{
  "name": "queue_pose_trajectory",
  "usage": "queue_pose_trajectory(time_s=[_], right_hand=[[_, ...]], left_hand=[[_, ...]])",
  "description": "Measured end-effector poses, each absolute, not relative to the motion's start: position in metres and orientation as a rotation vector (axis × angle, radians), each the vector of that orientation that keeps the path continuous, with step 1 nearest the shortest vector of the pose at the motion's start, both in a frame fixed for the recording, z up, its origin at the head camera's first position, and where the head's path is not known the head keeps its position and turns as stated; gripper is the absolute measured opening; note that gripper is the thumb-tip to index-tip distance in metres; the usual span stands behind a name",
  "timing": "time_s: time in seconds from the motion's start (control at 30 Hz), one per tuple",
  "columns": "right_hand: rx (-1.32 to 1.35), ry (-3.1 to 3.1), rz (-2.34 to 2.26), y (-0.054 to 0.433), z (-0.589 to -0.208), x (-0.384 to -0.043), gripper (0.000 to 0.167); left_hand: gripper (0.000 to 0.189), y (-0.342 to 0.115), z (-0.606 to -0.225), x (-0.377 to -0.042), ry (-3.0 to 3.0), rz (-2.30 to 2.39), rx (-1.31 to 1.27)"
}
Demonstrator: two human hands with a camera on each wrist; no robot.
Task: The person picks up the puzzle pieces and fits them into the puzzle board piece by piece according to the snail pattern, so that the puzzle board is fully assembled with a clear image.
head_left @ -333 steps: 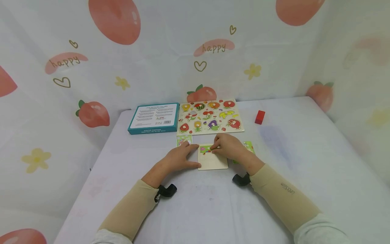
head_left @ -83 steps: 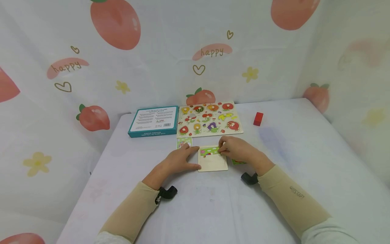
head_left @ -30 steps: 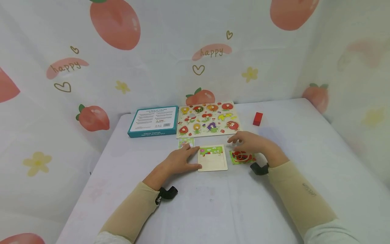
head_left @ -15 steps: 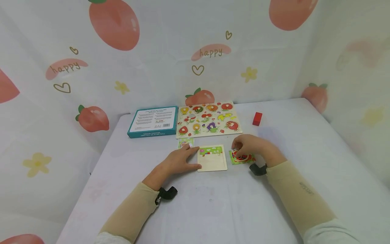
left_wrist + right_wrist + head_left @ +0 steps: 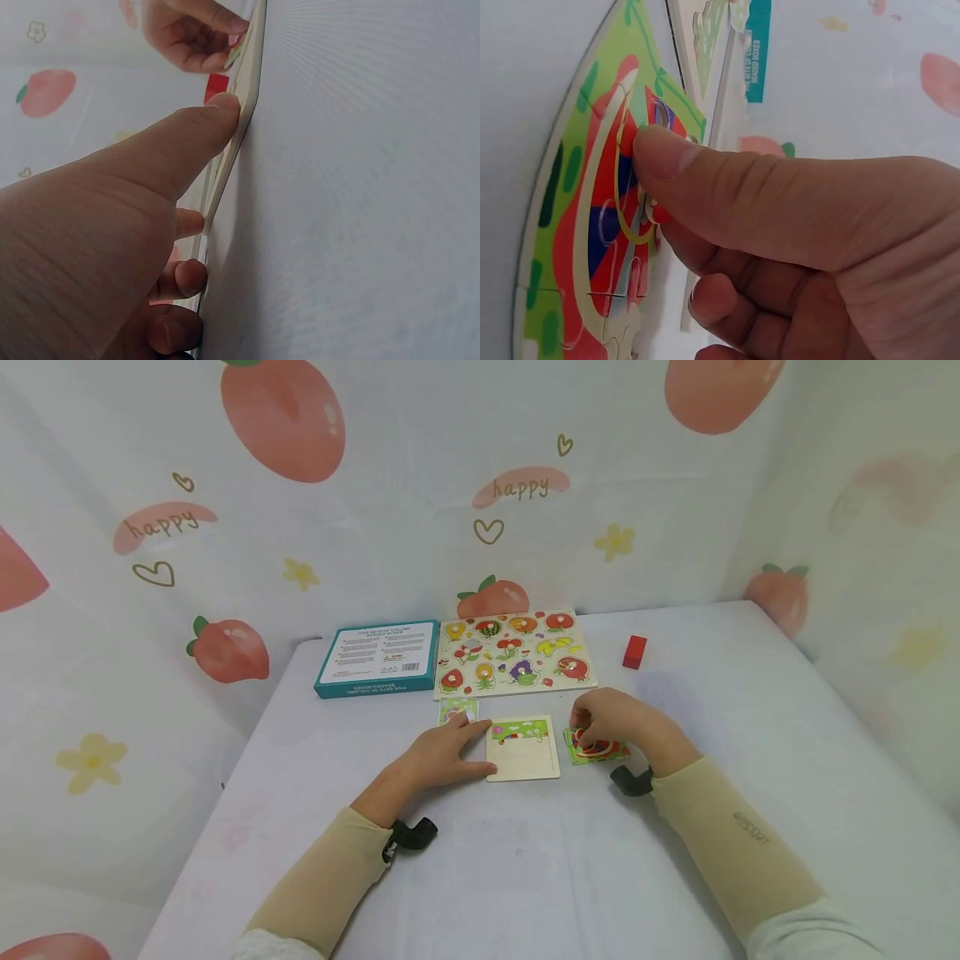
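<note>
A square wooden puzzle board lies mid-table, with printed jigsaw pieces along its far edge. My left hand rests at its left side, thumb and index finger spread and touching the rim. To the right of the board is a cluster of green and red jigsaw pieces, partly overlapping. Over it, my right hand pinches a jigsaw piece between thumb and finger. In the right wrist view the thumb covers part of the held piece, so its outline is unclear.
A fruit knob puzzle lies behind the board, beside a teal-edged box. A red block stands at the back right. Another printed piece lies partly under my left fingers.
The row of pieces along the board's far edge has grown rightward. My right hand has moved from the board to the cluster and taken hold of a piece. My left hand has stayed.
</note>
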State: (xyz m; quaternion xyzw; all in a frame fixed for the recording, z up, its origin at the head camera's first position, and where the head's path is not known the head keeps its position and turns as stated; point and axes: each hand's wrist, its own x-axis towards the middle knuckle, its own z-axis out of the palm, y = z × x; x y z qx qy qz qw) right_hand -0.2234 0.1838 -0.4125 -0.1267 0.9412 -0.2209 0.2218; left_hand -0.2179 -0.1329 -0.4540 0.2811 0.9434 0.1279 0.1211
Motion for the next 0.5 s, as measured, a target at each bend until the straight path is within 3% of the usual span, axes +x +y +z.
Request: queue_pose_trajectory(time_s=[0.5], right_hand=[[-0.333, 2.631, -0.576, 0.1846, -0.4079, -0.2217, 0.022]], left_hand=[[0.086, -0.1329, -0.4526, -0.2173, 2.751, 0.364, 0.823]])
